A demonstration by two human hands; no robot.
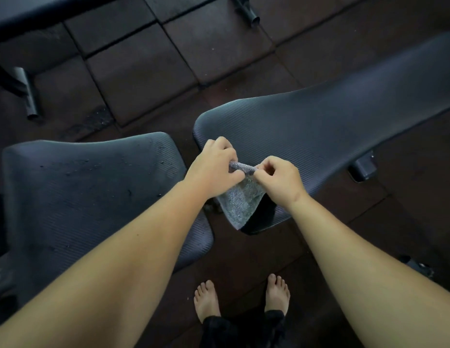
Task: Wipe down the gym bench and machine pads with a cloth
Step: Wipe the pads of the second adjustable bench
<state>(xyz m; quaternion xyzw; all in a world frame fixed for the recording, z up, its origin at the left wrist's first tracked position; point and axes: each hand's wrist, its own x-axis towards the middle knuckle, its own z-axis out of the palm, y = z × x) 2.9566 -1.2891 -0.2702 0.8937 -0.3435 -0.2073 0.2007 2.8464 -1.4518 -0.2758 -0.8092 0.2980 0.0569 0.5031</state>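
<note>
A small grey terry cloth [241, 202] hangs between my two hands above the near end of the long bench pad [319, 126]. My left hand [214, 167] pinches the cloth's top edge at its left end. At the right end of that same rolled edge my right hand [279, 177] pinches it. The cloth's lower part droops over the pad's near corner. To the left lies the shorter seat pad [80, 197], dark and ribbed, with specks of dirt on it. A narrow gap separates the two pads.
Dark rubber floor tiles [143, 71] lie beyond the pads. Black metal frame legs [28, 96] stand at far left, and another tube end [251, 16] shows at the top. A bracket [364, 167] sticks out under the long pad. My bare feet [241, 300] stand below.
</note>
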